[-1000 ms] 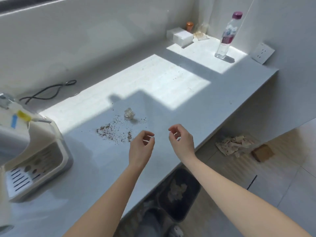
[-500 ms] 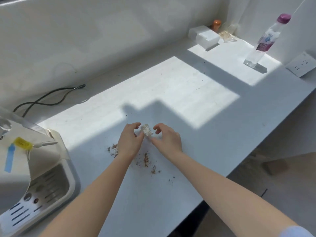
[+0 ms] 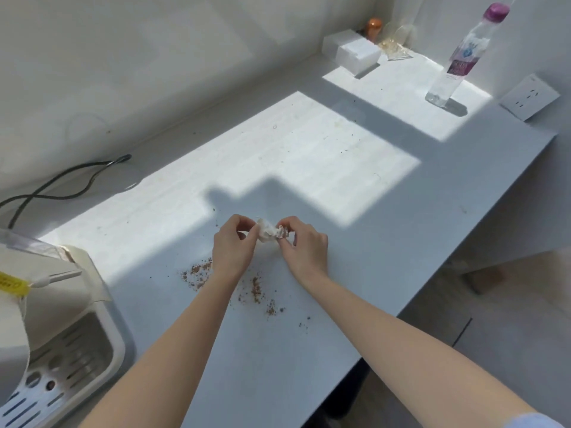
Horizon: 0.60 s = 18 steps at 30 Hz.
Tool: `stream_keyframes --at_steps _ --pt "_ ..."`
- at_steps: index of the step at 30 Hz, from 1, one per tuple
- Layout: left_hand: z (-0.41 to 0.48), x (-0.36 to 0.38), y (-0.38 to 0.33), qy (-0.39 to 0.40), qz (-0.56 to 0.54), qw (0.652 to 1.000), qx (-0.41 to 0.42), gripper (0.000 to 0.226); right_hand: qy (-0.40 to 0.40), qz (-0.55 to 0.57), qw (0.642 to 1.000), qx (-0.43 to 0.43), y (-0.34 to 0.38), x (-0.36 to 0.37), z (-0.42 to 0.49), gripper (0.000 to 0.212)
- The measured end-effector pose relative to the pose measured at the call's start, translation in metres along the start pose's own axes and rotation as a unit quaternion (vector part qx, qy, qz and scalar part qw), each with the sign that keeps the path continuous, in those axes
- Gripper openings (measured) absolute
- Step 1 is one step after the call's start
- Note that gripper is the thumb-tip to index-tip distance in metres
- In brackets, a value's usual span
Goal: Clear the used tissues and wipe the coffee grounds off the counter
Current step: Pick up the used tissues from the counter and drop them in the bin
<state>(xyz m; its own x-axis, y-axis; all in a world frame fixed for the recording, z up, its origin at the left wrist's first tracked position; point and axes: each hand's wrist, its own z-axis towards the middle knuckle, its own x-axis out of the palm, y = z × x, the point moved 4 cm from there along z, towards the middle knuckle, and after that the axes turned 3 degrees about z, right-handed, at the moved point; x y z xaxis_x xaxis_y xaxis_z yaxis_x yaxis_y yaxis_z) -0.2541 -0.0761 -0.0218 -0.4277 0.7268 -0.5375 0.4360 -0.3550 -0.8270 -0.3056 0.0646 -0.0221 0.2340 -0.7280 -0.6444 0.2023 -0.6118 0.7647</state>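
A: So where is the tissue (image 3: 268,232) right now?

B: Pinched between both hands, just above the counter (image 3: 386,211), about midway along it and nearer the front edge than the wall. The left hand (image 3: 233,247) has thumb and fingertips closed on its left end; the right hand (image 3: 304,245) grips the right end the same way. It is a small crumpled white wad, stretched a little between the 2 grips.

A: And the coffee grounds (image 3: 255,290)?

B: Scattered on the counter under and just behind the wrists, toward the front edge. 1 brown patch lies left of the left wrist, another between the forearms, with a few loose specks trailing right.

A: What else sits on that counter?

B: A coffee machine (image 3: 58,329) at the left end, its drip tray facing the front edge, with a black cable (image 3: 58,186) curling along the wall behind it. At the far right corner stand a white box (image 3: 352,52) and a clear bottle (image 3: 460,57) with a purple cap, in sunlight. A white socket plate (image 3: 530,97) is on the end wall near the bottle.
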Motion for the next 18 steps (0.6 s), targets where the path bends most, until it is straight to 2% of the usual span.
stream_keyframes --at_steps 3,8,14,18 --pt "-0.018 0.013 -0.023 0.008 -0.039 0.999 0.031 0.006 -0.023 0.003 1.0 -0.001 -0.012 -0.03 -0.003 0.019" --pt "-0.065 0.055 -0.059 0.081 -0.053 0.992 0.081 0.018 -0.078 0.012 0.996 0.037 -0.046 -0.089 -0.029 0.018" --pt "-0.146 0.111 -0.082 0.146 -0.042 0.981 0.122 0.02 -0.112 0.037 0.987 0.113 -0.097 -0.145 -0.097 0.012" --pt "-0.202 0.148 -0.072 0.184 -0.029 0.975 0.122 0.02 -0.126 0.041 0.978 0.164 -0.138 -0.167 -0.153 0.013"
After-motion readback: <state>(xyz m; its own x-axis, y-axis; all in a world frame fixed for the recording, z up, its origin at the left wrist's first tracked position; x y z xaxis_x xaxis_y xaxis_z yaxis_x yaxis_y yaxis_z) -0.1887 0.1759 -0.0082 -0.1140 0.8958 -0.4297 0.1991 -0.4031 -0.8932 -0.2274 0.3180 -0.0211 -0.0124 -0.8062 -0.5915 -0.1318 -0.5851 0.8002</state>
